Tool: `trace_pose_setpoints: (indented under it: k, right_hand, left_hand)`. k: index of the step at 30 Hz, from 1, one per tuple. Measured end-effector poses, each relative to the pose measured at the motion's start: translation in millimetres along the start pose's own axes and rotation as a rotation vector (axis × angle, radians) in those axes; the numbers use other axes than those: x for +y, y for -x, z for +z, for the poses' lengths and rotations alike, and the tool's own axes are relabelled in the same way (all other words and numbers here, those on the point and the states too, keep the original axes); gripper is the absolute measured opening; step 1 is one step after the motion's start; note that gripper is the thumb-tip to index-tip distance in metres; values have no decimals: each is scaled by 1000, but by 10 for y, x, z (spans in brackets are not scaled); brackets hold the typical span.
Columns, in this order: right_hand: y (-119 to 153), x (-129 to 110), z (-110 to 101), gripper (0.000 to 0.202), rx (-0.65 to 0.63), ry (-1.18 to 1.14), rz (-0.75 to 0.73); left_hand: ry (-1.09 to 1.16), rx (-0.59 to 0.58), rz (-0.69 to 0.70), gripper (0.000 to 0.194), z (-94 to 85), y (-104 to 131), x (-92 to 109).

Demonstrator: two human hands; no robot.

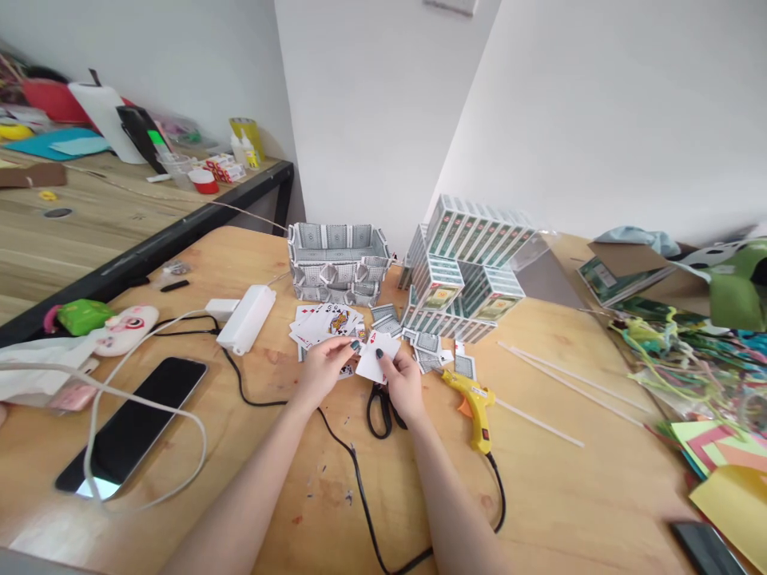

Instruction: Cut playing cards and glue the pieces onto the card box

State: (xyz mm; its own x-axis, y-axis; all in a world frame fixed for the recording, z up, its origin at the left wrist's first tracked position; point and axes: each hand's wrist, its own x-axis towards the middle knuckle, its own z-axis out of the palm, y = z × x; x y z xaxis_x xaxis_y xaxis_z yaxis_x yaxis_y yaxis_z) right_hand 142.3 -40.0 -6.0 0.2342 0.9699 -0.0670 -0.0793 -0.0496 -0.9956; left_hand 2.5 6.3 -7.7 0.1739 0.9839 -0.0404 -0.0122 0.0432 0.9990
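Note:
My right hand point(405, 385) is closed on a playing card point(372, 366), a red ace, with the thumb across its face. Just left of that card, my left hand point(323, 369) has its fingers pinched together; what is between them is too small to make out. Under and beside the hands lie face-up playing cards point(323, 319) and patterned card pieces point(427, 343). Black-handled scissors point(379, 414) rest on the table, partly covered by my right hand. Behind the cards stands an open box built from folded cards point(339, 275). A yellow glue gun point(474, 403) lies right of my right hand.
Stacked card packs point(443, 291) rise behind the glue gun. White glue sticks point(569, 383) lie right. A black cord point(358, 471) crosses the front. At left are a phone point(135, 427), a white power strip point(247, 319) and cables. Coloured craft materials point(707, 367) crowd the far right.

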Motion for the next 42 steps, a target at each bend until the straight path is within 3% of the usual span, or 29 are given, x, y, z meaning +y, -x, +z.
trace_pose_setpoints:
  k: [7,15,24,32,35,38,42]
  right_hand:
    - [3,4,-1,39,-4,-7,3]
    - [-1,61,-8,33,-38,-11,-21]
    - [9,86,-5,34,-95,151,-52]
    - [17,-97,-9,28,-241,223,7]
    - [24,-311,-177,34,-199,473,-71]
    - [58,-597,-544,33,46,844,-86]
    - [200,-811,-1248,33,165,1231,315]
  left_hand:
    - [-130,-89,69,29,-21,19,36]
    - [-133,-149,35,26,-36,-1,-16]
    - [-345,-74,140,21,-42,0,-35]
    - [-211,36,67,22,-47,-25,20]
    - [-124,59,27,23,-27,-23,39]
    - [10,84,-48,28,-1,-13,72]
    - [232,90,-153,37,28,9,126]
